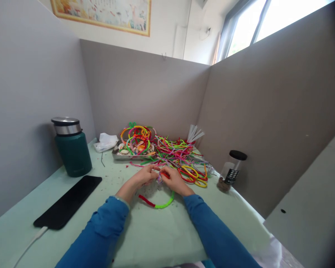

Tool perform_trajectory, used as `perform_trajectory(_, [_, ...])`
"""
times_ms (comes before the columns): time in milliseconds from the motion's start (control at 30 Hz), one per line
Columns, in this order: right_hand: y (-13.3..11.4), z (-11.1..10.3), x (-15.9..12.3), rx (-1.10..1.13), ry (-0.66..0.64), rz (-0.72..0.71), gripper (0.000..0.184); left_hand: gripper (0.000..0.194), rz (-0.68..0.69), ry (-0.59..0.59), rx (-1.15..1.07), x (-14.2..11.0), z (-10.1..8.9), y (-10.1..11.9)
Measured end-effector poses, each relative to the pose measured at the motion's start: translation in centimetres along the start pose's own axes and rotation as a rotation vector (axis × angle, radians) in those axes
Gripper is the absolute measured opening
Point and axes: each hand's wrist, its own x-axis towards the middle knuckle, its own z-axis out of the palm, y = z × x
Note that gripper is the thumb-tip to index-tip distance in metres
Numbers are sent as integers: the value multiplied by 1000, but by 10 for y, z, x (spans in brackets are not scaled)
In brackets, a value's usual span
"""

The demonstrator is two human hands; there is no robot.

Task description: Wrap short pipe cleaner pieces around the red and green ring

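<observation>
- a lilac piece [159,179] is pinched between the fingertips of the left hand [145,176] and the right hand [173,181], over the middle of the desk [150,238]; neither hand is released.
- a curved band [164,206] is laid on the desk between the wrists, toward the near edge from the fingers; its far end is hidden by the right hand, so whether it is joined to the lilac piece cannot be told.
- on the band, a red stretch and a lime green stretch are seen covered; that much is judged done.
- a gap is left between the red tip and the left hand, so no closed ring is shown by the part in view.
- several multicoloured hoops [140,127] are heaped on a metal tray [134,158] near the back edge, above shells [124,152]; these are judged to be further along than the band in hand.
- plenty of loose fuzzy stems [175,149] are piled beside the tray, toward the back right corner, unused.
- the work in hand is judged to be partway through, with the lilac piece not yet let go.
</observation>
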Motion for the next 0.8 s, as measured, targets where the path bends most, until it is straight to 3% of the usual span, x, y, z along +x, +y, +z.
perform_trajectory(67, [2, 1, 0, 21, 6, 28, 11, 31, 65, -9, 75, 4, -1, -4])
perform_trajectory(200, [4, 1, 0, 65, 11, 47, 12, 19, 295, 172, 304, 13, -1, -13])
perform_trajectory(400, [7, 2, 0, 85, -4, 69, 13, 15, 377, 269, 839, 7, 1, -12])
perform_trajectory(800, [13, 2, 0, 74, 18, 51, 13, 16, 442, 259, 985, 2, -1, -9])
